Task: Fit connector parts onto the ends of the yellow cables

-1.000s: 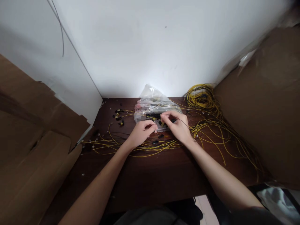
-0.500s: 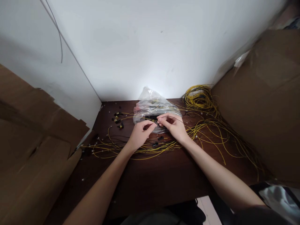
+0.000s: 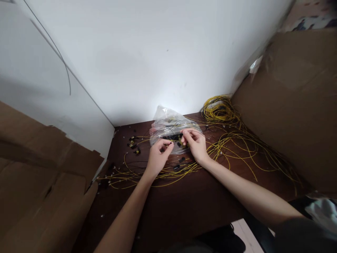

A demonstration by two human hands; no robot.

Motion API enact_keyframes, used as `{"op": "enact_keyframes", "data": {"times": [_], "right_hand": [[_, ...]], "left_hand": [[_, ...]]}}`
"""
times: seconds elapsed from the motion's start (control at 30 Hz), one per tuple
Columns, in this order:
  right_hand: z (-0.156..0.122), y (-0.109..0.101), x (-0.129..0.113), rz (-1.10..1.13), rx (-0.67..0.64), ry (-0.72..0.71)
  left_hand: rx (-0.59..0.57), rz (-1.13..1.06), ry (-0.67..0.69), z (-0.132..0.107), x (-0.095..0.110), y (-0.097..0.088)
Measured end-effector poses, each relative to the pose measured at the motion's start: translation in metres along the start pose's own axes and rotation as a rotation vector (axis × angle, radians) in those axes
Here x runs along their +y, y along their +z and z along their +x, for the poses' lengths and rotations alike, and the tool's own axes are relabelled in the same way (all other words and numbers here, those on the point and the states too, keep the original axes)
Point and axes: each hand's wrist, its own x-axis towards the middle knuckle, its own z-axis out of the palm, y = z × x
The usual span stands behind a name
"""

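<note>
My left hand (image 3: 158,156) is closed in a pinch, with a tiny dark thing at the fingertips, too small to name. To its right, my right hand (image 3: 195,144) pinches a thin black wire (image 3: 201,134) that trails off to the right. A small gap parts the two hands. Behind and beneath them lies a clear plastic bag (image 3: 164,116) with black and yellow small parts inside. Two small black connectors (image 3: 176,167) rest on the table just in front of the hands. Long yellow wires (image 3: 181,173) run across below my wrists.
Several black and yellow connectors (image 3: 133,144) sit left of the bag. A coil of yellow wire (image 3: 217,108) lies at the back right. Cardboard (image 3: 286,105) stands on the right and more cardboard (image 3: 39,175) on the left. A white wall (image 3: 163,63) closes the back.
My hands have moved slightly apart, and a dark speck now shows at my left fingertips. The camera view has shifted and tilted a little.
</note>
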Motion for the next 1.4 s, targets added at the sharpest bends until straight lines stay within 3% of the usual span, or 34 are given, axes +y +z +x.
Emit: {"op": "enact_keyframes", "data": {"times": [0.3, 0.63, 0.87, 1.07, 1.27, 1.4], "right_hand": [[0.004, -0.001, 0.005, -0.033, -0.039, -0.001], [-0.003, 0.002, 0.0, -0.064, -0.289, -0.01], [-0.006, 0.0, -0.009, -0.186, -0.371, -0.163], [-0.009, 0.001, -0.004, -0.28, -0.296, -0.179], [-0.005, 0.002, 0.002, 0.024, -0.204, 0.064], [-0.001, 0.001, 0.001, 0.114, -0.123, 0.146]], "left_hand": [[-0.024, 0.01, -0.022, -0.002, 0.0, 0.0], [0.019, 0.187, 0.225, -0.001, 0.001, 0.001], [0.073, 0.221, 0.206, -0.001, -0.001, -0.001], [0.06, 0.234, 0.193, -0.002, 0.002, 0.0], [0.045, 0.159, 0.115, -0.004, 0.003, 0.002], [-0.007, 0.111, 0.079, -0.005, 0.004, 0.003]]}}
